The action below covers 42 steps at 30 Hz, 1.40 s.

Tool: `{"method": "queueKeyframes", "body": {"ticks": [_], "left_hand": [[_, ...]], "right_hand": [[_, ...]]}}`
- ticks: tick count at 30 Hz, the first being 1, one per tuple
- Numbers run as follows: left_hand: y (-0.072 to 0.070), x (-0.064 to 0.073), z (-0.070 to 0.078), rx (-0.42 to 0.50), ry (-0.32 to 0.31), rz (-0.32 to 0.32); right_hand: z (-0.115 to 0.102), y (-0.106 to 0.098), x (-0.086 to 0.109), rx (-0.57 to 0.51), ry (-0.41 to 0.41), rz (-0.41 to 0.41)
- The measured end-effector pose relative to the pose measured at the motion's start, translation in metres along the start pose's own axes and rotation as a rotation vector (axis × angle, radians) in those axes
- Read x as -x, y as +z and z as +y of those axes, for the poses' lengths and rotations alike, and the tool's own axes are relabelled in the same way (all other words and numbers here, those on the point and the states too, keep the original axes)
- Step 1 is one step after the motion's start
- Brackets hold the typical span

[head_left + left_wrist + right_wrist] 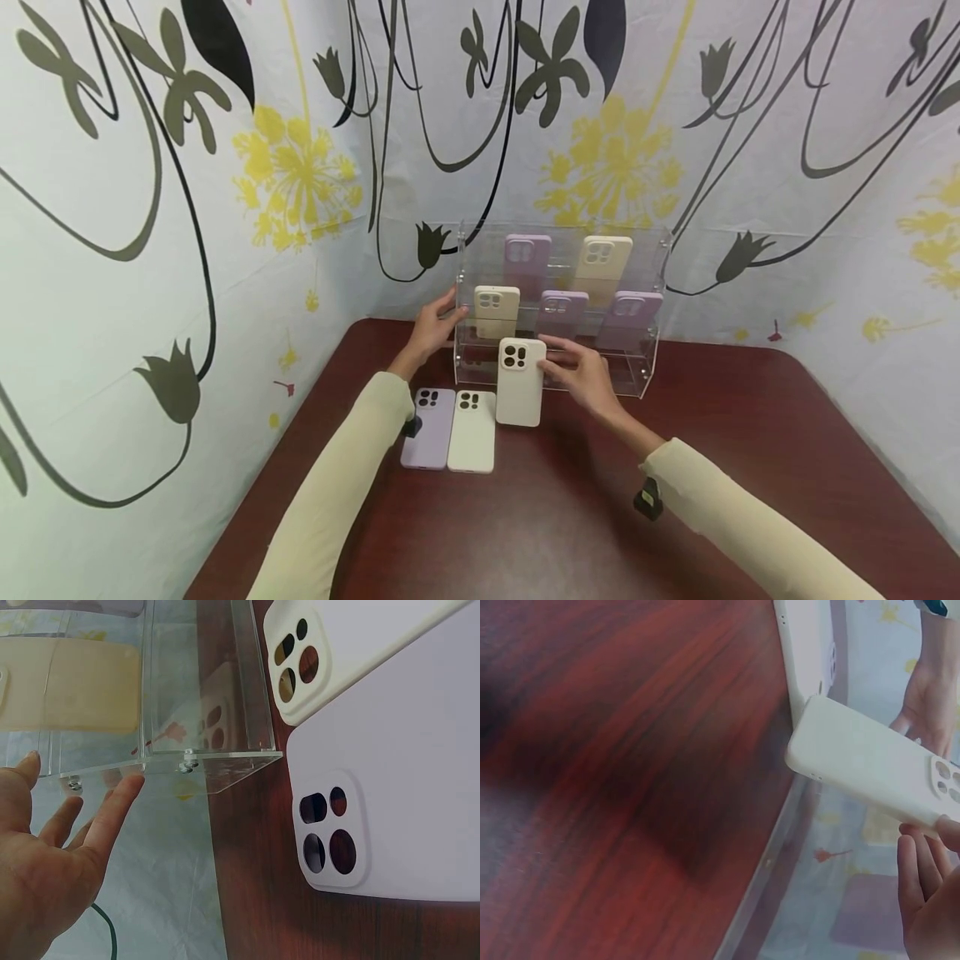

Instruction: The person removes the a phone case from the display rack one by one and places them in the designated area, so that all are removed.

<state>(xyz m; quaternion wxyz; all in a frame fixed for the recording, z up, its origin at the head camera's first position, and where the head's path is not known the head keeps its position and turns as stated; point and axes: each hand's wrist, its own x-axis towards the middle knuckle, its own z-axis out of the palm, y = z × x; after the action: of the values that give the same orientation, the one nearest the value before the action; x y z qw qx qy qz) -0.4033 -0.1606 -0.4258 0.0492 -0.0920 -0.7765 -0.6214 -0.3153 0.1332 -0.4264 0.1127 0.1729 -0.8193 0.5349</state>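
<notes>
My right hand [588, 379] pinches a cream phone case [520, 392] by its upper right edge, thumb in front and fingers behind. In the right wrist view this case [870, 761] is tilted, camera cutouts toward the hand. At the left side of a clear acrylic display stand [645, 367], my left hand [435, 325] has its fingers extended, fingertips right at the side panel. The left wrist view shows those fingers [112, 817] by the panel's metal screws. A lilac case [429, 433] and a white case [472, 437] lie side by side before the stand.
On the stand's upper tier lean a lilac case [527, 258] and a cream case [603, 262]. Its middle tier holds a cream case [497, 312] and two lilac cases. The dark red wooden table [555, 517] meets a floral-patterned fabric wall [300, 275] behind the stand.
</notes>
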Motion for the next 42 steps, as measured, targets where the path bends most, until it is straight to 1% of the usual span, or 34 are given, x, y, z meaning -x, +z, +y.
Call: {"method": "queueKeyframes", "body": {"ticks": [3,6,10,16,23,30,32,42], "left_hand": [[0.0,0.001,0.001,0.006,-0.004,0.001],[0.0,0.001,0.002,0.01,-0.007,0.005],[0.0,0.002,0.004,0.004,-0.007,0.014],[0.0,0.002,0.004,0.002,0.0,0.013],[-0.001,0.002,0.001,-0.003,0.003,0.015],[-0.001,0.002,0.0,-0.008,0.008,0.013],[-0.001,0.002,0.0,-0.009,0.004,0.015],[0.002,0.0,0.001,-0.003,-0.011,0.014]], "right_hand": [[0.005,0.0,0.004,0.065,0.004,0.011],[0.009,0.001,0.007,0.078,0.012,0.017],[0.013,0.002,0.01,0.027,0.027,0.012],[0.015,0.001,0.013,0.005,0.041,0.0],[0.017,0.001,0.014,0.005,0.094,-0.024],[0.025,0.005,0.018,0.002,0.161,-0.109],[0.028,0.006,0.02,0.001,0.183,-0.12],[0.05,0.018,0.024,0.01,0.289,-0.122]]}}
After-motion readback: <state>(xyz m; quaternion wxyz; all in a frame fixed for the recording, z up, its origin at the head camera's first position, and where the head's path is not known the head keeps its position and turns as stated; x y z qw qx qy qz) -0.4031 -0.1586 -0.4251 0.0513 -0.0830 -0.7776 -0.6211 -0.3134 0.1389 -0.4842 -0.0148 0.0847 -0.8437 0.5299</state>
